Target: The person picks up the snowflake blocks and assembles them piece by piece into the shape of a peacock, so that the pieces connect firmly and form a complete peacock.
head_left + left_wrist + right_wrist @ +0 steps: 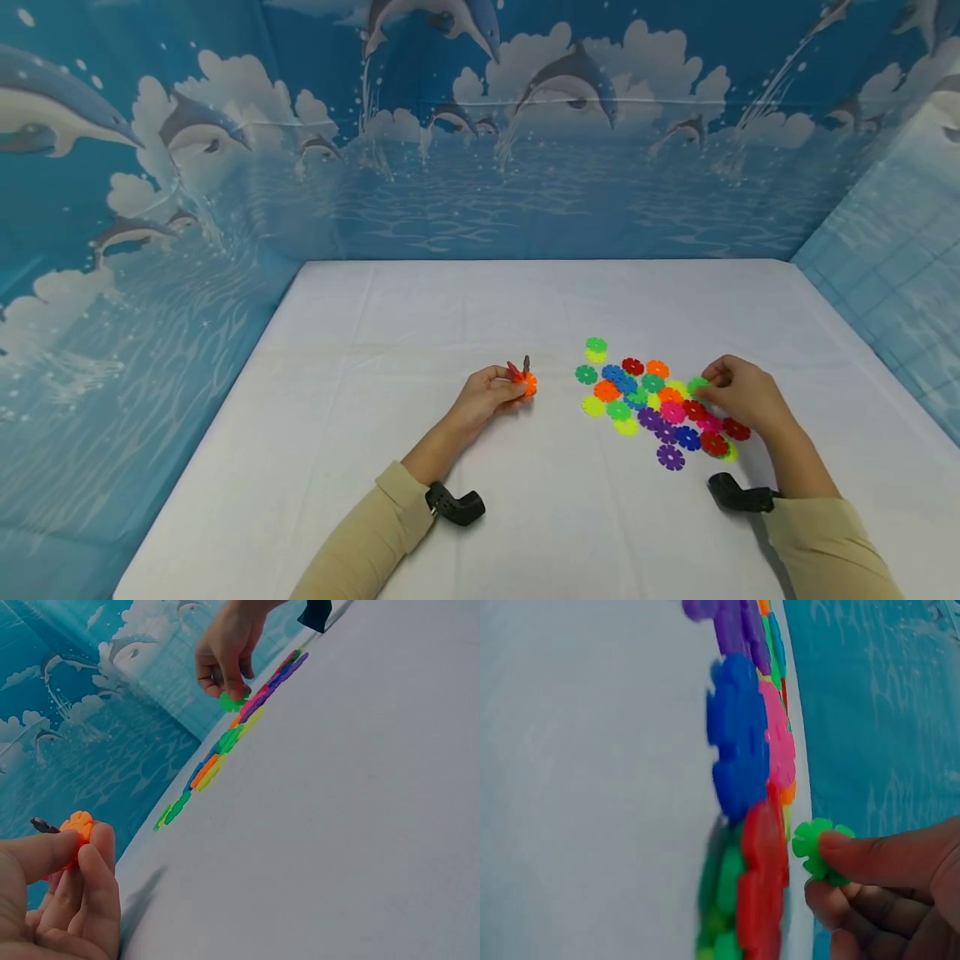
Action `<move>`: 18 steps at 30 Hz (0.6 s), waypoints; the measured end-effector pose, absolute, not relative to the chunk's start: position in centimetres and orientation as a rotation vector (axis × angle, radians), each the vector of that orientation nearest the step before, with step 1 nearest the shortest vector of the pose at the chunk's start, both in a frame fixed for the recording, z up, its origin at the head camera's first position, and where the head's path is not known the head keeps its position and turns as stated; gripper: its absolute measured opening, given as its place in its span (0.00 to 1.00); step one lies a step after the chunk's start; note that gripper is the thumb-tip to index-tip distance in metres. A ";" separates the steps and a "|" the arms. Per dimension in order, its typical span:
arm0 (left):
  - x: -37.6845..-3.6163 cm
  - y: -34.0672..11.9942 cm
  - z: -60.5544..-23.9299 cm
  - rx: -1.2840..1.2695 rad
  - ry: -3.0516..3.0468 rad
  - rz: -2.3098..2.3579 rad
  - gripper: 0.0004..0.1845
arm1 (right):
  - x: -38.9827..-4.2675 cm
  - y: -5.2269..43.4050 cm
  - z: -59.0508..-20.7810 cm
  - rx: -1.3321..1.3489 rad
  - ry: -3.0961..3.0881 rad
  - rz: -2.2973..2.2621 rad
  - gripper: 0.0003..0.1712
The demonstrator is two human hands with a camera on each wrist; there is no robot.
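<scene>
My left hand [491, 396] rests on the white table and pinches a small joined piece [523, 379] of orange, red and dark interlocking discs; the left wrist view shows the orange disc [77, 825] between thumb and fingers. To the right lies a pile of several coloured flower-shaped discs [652, 404]. My right hand [738, 392] sits at the pile's right edge and pinches a green disc [697, 385], seen close as the green disc [817, 850] between thumb and fingertips in the right wrist view. Blue, pink and red discs [739, 742] lie beside it.
A white cloth covers the table [420, 333]. Blue dolphin-print walls [480, 167] enclose it at the back and both sides. Black wrist mounts [455, 504] sit near the front edge.
</scene>
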State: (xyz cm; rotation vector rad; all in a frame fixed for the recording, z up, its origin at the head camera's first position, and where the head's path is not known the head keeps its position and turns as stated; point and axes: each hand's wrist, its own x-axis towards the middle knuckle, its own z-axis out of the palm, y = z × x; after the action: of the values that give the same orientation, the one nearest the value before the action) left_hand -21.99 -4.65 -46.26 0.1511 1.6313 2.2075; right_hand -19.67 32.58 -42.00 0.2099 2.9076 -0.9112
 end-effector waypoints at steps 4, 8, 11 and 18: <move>-22.0 -4.6 -46.3 0.142 1.629 2.205 0.06 | -19.8 30.9 -41.3 0.153 2.938 -0.929 0.20; -22.1 -4.7 -46.2 0.145 1.631 2.197 0.06 | -20.0 29.0 -40.7 0.061 2.934 -0.977 0.20; -22.1 -4.7 -46.2 0.155 1.639 2.189 0.06 | -20.2 27.7 -40.4 -0.017 2.915 -1.006 0.18; -22.1 -4.6 -46.2 0.135 1.637 2.182 0.06 | -20.5 24.8 -40.0 -0.178 2.902 -1.047 0.15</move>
State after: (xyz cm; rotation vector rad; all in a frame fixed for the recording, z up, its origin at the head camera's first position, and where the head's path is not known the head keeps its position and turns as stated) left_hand -22.08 -4.57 -46.21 0.1346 1.6369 2.1821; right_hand -20.48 24.79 -39.99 -0.1784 2.9023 -1.0472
